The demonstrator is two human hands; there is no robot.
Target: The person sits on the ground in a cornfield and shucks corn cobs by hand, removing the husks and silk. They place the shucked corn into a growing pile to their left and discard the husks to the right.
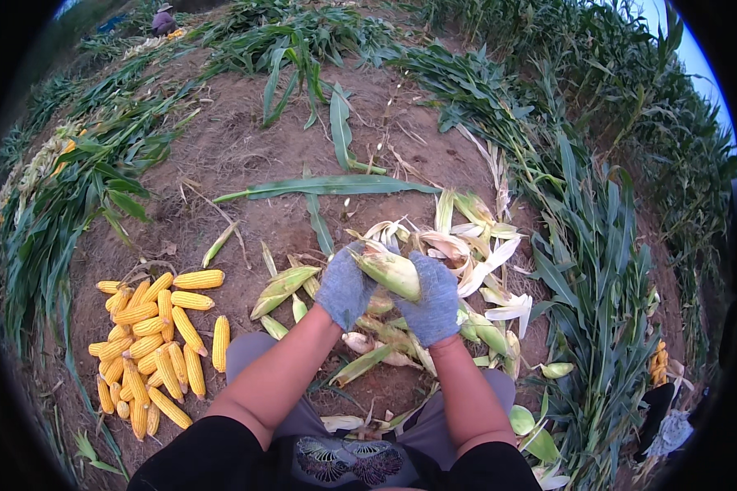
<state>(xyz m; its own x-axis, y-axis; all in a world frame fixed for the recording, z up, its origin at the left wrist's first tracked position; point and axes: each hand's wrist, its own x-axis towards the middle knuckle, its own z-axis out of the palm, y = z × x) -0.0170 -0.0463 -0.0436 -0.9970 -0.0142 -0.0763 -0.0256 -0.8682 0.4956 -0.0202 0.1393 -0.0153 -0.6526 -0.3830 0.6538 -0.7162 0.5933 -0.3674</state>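
Observation:
Both my hands wear grey knit gloves and hold one ear of corn (391, 273) still wrapped in pale green husk, its dry tip pointing up and left. My left hand (345, 286) grips it near the tip end. Around its thicker right end closes my right hand (430, 301). Beneath and beside my hands lie several unhusked ears, one of them a green-husked ear (284, 290) left of my left hand. Loose pale husks (487, 262) are strewn to the right. The undersides of both hands are hidden.
A pile of bare yellow corn cobs (151, 344) lies on the soil at my left. Cut green stalks (585, 270) form a row on the right, with others (98, 180) at far left. A long leaf (336, 186) lies ahead. Far off crouches a person (163, 20) in a hat.

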